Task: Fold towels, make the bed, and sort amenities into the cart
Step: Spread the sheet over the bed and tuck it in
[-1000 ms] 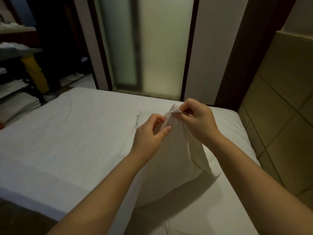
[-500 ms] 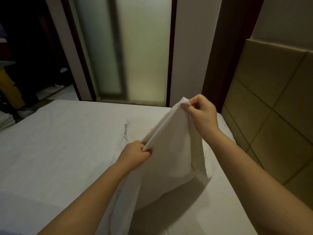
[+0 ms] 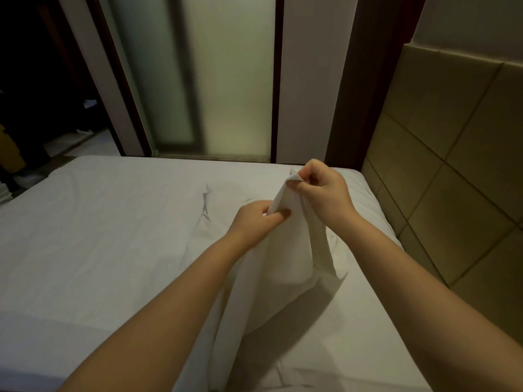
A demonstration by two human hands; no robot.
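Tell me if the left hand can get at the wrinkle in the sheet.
Likely yes: the wrinkle lies close beside the left hand with bare sheet between, but its grip on the white cloth must loosen first.

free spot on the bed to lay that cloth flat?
Left half of the bed, from the crease out to the left edge, is bare sheet. Crowded right: left hand and right hand pinch the cloth up beside the padded wall.
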